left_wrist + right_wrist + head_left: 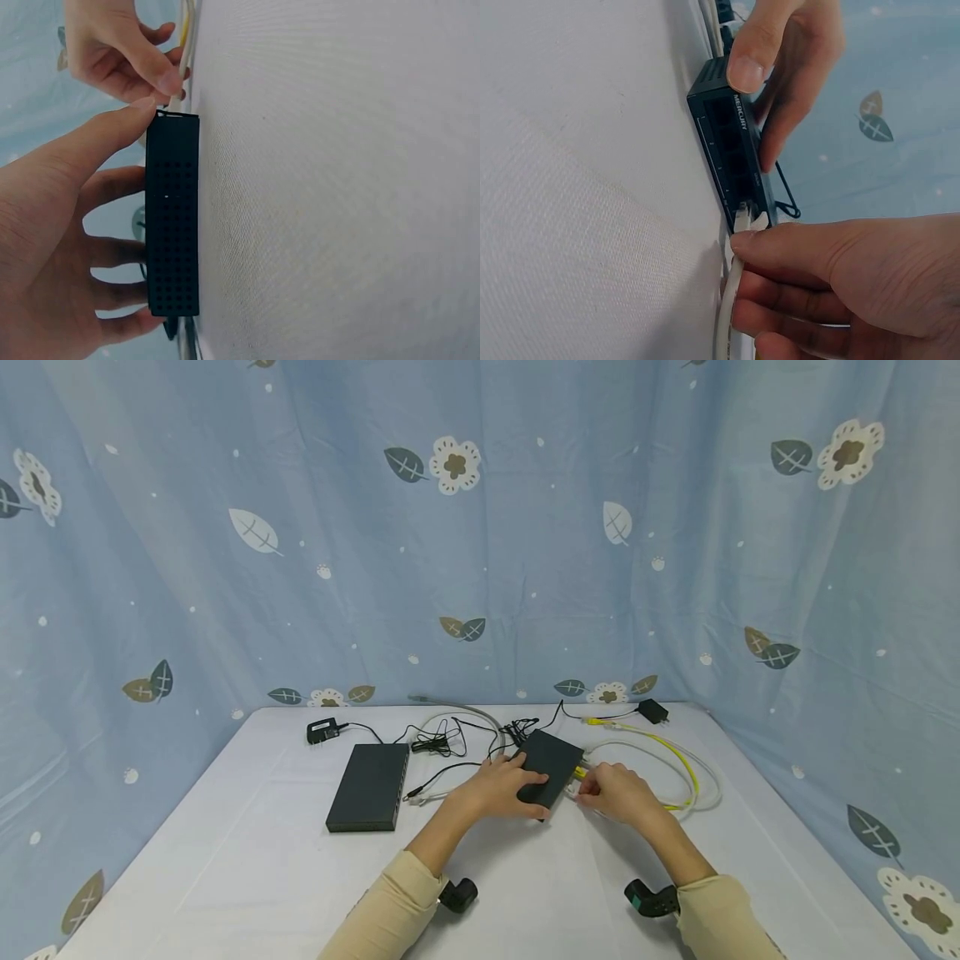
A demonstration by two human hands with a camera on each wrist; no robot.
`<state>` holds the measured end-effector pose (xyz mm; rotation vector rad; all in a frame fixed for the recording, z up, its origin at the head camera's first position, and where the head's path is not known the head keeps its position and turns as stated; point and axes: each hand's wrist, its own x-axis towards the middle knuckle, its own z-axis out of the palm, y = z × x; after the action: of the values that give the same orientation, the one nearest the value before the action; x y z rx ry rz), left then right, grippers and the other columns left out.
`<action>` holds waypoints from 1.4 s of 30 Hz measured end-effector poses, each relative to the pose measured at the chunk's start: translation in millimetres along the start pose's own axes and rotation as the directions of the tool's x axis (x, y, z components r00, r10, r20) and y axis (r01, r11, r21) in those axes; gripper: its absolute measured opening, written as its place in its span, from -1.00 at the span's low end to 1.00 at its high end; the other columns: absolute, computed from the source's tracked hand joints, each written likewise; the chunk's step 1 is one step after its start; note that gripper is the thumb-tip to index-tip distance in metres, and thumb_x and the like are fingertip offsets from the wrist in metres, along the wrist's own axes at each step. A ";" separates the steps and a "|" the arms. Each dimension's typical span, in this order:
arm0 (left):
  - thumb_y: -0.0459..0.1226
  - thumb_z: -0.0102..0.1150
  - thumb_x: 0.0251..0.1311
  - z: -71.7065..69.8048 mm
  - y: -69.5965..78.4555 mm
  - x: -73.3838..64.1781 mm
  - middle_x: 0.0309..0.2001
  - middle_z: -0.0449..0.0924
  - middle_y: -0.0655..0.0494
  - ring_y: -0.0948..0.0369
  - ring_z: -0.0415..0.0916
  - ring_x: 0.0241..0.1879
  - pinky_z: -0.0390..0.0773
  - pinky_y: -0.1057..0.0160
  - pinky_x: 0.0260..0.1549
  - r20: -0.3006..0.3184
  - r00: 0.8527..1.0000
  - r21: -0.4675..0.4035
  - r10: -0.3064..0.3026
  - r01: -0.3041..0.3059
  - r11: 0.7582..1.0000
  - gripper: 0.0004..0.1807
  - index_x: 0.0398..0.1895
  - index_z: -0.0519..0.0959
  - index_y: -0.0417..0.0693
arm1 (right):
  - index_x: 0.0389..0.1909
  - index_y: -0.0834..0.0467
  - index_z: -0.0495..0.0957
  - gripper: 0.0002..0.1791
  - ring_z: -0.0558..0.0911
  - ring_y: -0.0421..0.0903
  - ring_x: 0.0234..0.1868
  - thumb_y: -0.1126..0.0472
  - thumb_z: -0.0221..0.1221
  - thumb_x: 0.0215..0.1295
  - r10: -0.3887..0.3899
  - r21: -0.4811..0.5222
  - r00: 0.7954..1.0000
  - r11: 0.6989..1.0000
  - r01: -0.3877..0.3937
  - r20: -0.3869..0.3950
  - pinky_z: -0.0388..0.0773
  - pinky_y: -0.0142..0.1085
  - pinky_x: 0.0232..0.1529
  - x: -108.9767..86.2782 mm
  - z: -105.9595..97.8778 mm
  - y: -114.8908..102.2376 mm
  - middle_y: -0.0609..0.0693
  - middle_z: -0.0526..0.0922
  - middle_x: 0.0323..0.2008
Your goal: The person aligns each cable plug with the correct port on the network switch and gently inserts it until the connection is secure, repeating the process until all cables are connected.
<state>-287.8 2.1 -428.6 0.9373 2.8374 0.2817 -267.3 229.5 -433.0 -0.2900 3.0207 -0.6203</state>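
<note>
A small black network switch (552, 763) marked MERCURY lies on the white table, turned at an angle. My left hand (498, 789) holds it, with the fingers spread over its top and the thumb at its near corner, as the left wrist view shows. My right hand (810, 289) pinches a white network cable (726, 315) just behind its plug (742, 216). That plug is at an end port of the switch; how deep it sits I cannot tell. A yellow cable's plug (580, 772) is at the port side too.
A larger black switch box (369, 787) lies to the left. Behind it are a power adapter (323, 731) and tangled black cords (438, 743). Another adapter (652, 711) stands at the back right, near loops of yellow cable (686, 768). A blue patterned curtain (480, 568) hangs behind the table.
</note>
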 end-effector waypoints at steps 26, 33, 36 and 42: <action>0.30 0.20 0.11 -0.3 3.1 -1.4 0.53 0.05 -0.16 -0.29 0.05 0.47 0.10 -0.30 0.39 -0.008 1.000 -0.024 -0.012 0.012 1.000 -0.30 0.36 0.40 0.45 | -0.50 0.04 0.64 -0.88 0.45 -0.19 -0.57 0.20 0.32 0.22 -0.042 -0.020 0.999 0.999 0.042 -0.009 0.35 -0.32 -0.50 -0.8 2.9 2.6 -0.15 0.54 -0.59; 0.29 0.23 0.09 0.5 2.5 -0.1 0.54 0.05 -0.15 -0.33 0.03 0.46 0.07 -0.33 0.38 -0.014 1.000 -0.051 -0.017 0.016 0.999 -0.30 0.34 0.43 0.43 | -0.49 0.06 0.63 -0.88 0.45 -0.19 -0.58 0.21 0.32 0.22 -0.035 -0.004 0.999 0.999 0.036 0.005 0.35 -0.33 -0.50 0.3 2.8 2.1 -0.14 0.53 -0.59; 0.28 0.25 0.09 0.0 3.0 -0.6 0.54 0.05 -0.15 -0.35 0.03 0.46 0.07 -0.34 0.38 -0.016 1.000 -0.062 -0.017 0.016 0.998 -0.30 0.33 0.44 0.42 | -0.48 0.06 0.64 -0.89 0.45 -0.18 -0.57 0.21 0.32 0.22 -0.028 0.002 1.000 1.000 0.028 0.009 0.35 -0.32 -0.50 0.4 2.2 1.7 -0.14 0.54 -0.58; 0.28 0.24 0.09 0.8 2.9 -0.4 0.54 0.04 -0.14 -0.34 0.04 0.46 0.06 -0.34 0.38 -0.014 1.000 -0.061 -0.018 0.017 0.998 -0.30 0.34 0.44 0.42 | -0.48 0.05 0.64 -0.89 0.45 -0.19 -0.57 0.20 0.31 0.23 -0.036 0.002 0.999 0.999 0.036 0.004 0.36 -0.32 -0.50 -0.1 1.9 2.6 -0.15 0.55 -0.58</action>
<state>-285.7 4.3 -428.7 0.9018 2.8311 0.3714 -267.5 231.2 -435.8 -0.3463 3.0170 -0.6242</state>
